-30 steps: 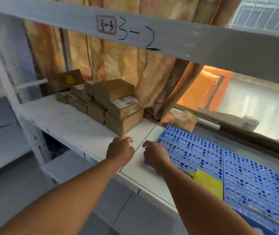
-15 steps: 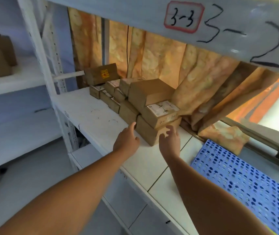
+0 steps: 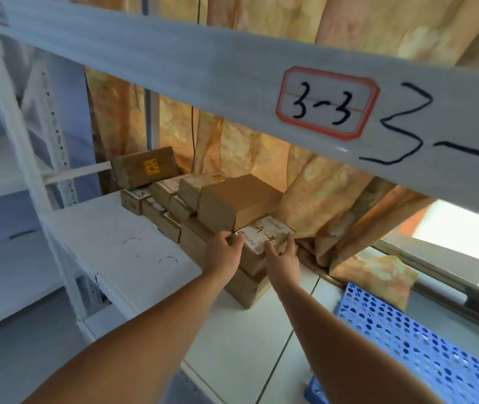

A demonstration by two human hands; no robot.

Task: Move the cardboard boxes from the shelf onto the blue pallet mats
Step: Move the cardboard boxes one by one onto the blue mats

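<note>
A stack of cardboard boxes sits on the white shelf [image 3: 121,252] against the curtain. The near box with a white label [image 3: 264,233] rests on a bottom box [image 3: 247,290], and a plain brown box [image 3: 238,202] lies partly on top of it. My left hand [image 3: 222,252] grips the labelled box's left edge. My right hand [image 3: 283,255] holds its right front corner. The blue pallet mat [image 3: 424,354] lies at the lower right of the shelf.
Several smaller boxes [image 3: 159,205] line the back, with one box bearing a yellow sticker [image 3: 145,167] on top. The upper shelf beam marked 3-3 [image 3: 327,103] hangs low overhead. A white upright post [image 3: 28,158] stands at left. An orange curtain [image 3: 334,196] hangs behind.
Both hands moved forward from the shelf's front edge to the stack and closed on the labelled box. The view turned left, so less of the blue mat shows.
</note>
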